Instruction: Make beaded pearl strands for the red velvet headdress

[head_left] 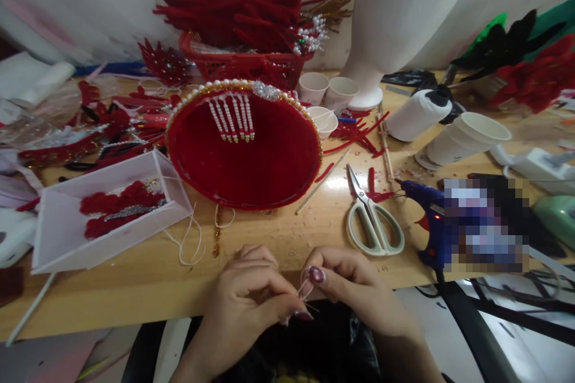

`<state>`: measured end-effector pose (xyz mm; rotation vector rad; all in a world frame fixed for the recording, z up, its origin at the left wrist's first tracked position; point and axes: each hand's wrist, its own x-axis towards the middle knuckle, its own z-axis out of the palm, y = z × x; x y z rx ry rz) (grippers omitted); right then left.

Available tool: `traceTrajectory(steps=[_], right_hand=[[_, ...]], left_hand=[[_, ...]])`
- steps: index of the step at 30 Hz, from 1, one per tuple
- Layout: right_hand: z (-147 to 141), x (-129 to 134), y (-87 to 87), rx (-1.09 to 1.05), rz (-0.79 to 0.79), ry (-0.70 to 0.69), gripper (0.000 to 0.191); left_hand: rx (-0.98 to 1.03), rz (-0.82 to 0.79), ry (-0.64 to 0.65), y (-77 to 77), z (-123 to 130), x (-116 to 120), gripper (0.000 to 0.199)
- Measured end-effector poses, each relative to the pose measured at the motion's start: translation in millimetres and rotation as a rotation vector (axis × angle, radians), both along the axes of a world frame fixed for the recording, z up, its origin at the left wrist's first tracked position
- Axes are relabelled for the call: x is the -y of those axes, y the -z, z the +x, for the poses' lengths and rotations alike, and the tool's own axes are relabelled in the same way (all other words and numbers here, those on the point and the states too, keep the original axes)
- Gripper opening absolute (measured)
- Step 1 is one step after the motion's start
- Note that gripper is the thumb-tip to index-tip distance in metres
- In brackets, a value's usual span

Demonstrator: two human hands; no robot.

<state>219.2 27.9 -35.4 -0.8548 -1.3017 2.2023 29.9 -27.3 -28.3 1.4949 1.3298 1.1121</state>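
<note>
Near the table's front edge, my left hand [251, 296] and my right hand [348, 284] are close together, each pinching a thin pale thread [306, 289] that loops between the fingertips. Just beyond them lies a round red velvet piece [251, 161], edged with gold and pearls, with several short bead strands [232, 118] at its upper part. Scissors [371, 221] with pale green handles rest to the right of it, their blades pointing away. Loose white thread [193, 242] curls on the table beyond my left hand.
On the wooden table [287, 245], a white box [112, 251] with red pieces stands at the left. A blue glue gun [429, 215] is at the right. Behind are a red basket [251, 66], paper cups [471, 137], a thread spool [415, 115] and a tall white stand [390, 18].
</note>
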Motion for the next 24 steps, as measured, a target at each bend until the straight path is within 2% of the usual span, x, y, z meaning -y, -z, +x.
traceTrajectory(steps=[3, 6, 9, 15, 17, 21, 24], right_hand=[[-1.0, 1.3, 4.8, -0.061, -0.047, 0.028, 0.033], [-1.6, 3.1, 8.5, -0.066, -0.039, 0.105, 0.032], [-1.9, 4.0, 10.1, -0.078, -0.055, 0.173, 0.031], [-2.1, 0.6, 12.1, -0.018, -0.092, 0.158, 0.037], [-1.2, -0.4, 10.3, 0.014, -0.022, 0.219, 0.037], [-0.3, 1.4, -0.1, 0.172, 0.238, 0.352, 0.029], [-1.7, 5.3, -8.5, 0.264, 0.391, 0.327, 0.025]], left_hand=[[0.063, -0.068, 0.032, 0.2, 0.1, 2.6, 0.023], [0.112, -0.19, -0.005, 4.5, 1.5, 6.3, 0.011], [0.17, -0.298, -0.041, 9.3, 3.3, 8.9, 0.011], [0.107, -0.425, -0.076, 4.8, 5.5, 9.9, 0.014], [0.116, -0.43, -0.147, 0.8, 4.3, 11.1, 0.014], [0.223, -0.412, -0.319, -5.2, 1.6, 15.0, 0.013], [0.194, -0.316, -0.287, -4.8, 2.5, 15.6, 0.013]])
